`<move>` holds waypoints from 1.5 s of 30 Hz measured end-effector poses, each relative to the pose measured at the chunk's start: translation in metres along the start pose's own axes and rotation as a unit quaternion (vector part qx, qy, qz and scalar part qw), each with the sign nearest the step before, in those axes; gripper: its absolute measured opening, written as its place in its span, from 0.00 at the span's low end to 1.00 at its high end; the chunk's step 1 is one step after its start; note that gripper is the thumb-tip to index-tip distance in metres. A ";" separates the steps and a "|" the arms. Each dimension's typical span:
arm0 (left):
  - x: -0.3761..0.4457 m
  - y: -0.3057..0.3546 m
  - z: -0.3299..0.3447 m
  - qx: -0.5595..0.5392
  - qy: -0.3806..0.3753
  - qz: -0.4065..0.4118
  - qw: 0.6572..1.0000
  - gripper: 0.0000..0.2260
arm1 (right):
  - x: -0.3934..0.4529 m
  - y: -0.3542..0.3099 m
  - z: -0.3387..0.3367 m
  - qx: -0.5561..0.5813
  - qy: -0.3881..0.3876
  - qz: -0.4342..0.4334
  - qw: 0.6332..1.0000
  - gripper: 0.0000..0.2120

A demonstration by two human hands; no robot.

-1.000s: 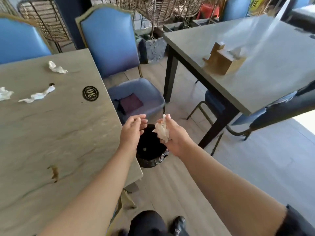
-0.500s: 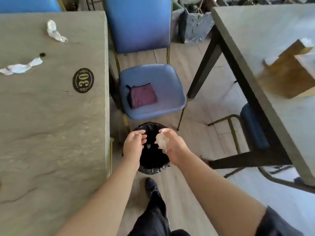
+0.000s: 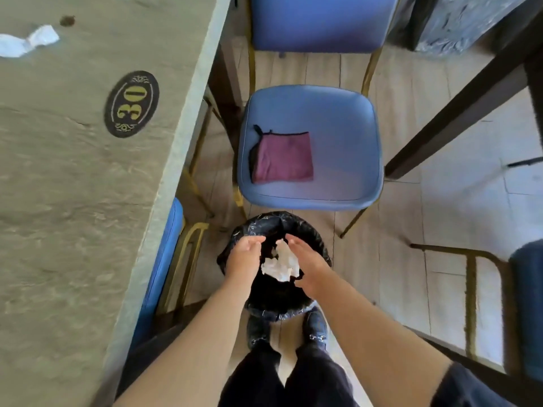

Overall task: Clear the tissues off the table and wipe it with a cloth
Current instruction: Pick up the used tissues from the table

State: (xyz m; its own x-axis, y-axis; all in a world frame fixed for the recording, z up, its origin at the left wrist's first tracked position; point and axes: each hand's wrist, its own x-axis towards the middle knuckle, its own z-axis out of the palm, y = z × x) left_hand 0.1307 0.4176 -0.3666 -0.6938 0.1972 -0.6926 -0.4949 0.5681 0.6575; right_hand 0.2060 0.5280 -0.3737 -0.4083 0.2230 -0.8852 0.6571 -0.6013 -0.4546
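**Both hands over the bin, tissue wad between them**

The left hand (image 3: 245,259) and right hand (image 3: 308,268) hang over the mouth of a black-lined bin (image 3: 318,245) on the floor, at about 6 o'clock from the blue chair (image 3: 338,148). A crumpled white tissue wad (image 3: 280,264) sits between the two hands, against the right palm. The right hand's fingers are straight and lie close together, not curled round the wad; whether the palm actually presses it cannot be told. The left hand's fingers are loosely extended toward the wad, tips just beside it, holding nothing.

On the chair seat lies a folded purple cloth (image 3: 283,157), at 12 o'clock from the bin and well apart from both hands.

The table (image 3: 73,201) fills the left side. One twisted tissue (image 3: 28,42) lies on it at 10 o'clock, with a small brown spot (image 3: 67,20) just beyond it. A dark oval number plate (image 3: 131,104) reading 30 sits near the table's right edge.

The person's dark shoes (image 3: 316,327) stand at the bin's near side, at 6 o'clock.
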 end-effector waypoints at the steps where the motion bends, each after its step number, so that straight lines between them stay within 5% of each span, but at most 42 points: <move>1: 0.001 0.003 0.002 -0.001 0.005 -0.004 1.000 0.12 | 0.002 -0.005 -0.003 -0.013 -0.005 0.004 1.000 0.16; 5: -0.016 0.030 0.004 -0.013 0.024 0.005 1.000 0.11 | -0.019 -0.033 -0.011 -0.060 -0.011 -0.005 0.998 0.15; 14: -0.099 0.125 -0.035 -0.016 0.051 0.137 0.989 0.11 | -0.108 -0.124 0.024 -0.109 0.008 -0.185 0.977 0.11; 19: -0.122 0.169 -0.080 -0.068 0.089 0.181 0.977 0.12 | -0.152 -0.178 0.062 -0.127 -0.041 -0.270 0.953 0.12; 28: -0.098 0.218 -0.199 -0.136 0.209 0.198 0.948 0.13 | -0.169 -0.239 0.171 -0.122 -0.139 -0.297 0.937 0.13; 37: 0.001 0.260 -0.327 0.095 0.344 0.247 0.901 0.10 | -0.128 -0.286 0.296 -0.173 -0.123 -0.325 0.921 0.12; 45: 0.088 0.260 -0.350 0.241 0.314 0.216 0.892 0.09 | -0.086 -0.320 0.351 -0.191 -0.083 -0.338 0.918 0.13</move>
State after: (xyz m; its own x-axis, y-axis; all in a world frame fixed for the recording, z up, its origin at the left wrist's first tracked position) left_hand -0.2419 0.3031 -0.1524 -0.9968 0.0800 -0.0018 0.0677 0.8546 0.5149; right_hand -0.1912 0.4315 -0.1171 -0.8750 0.3070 -0.3743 0.3785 -0.0483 -0.9243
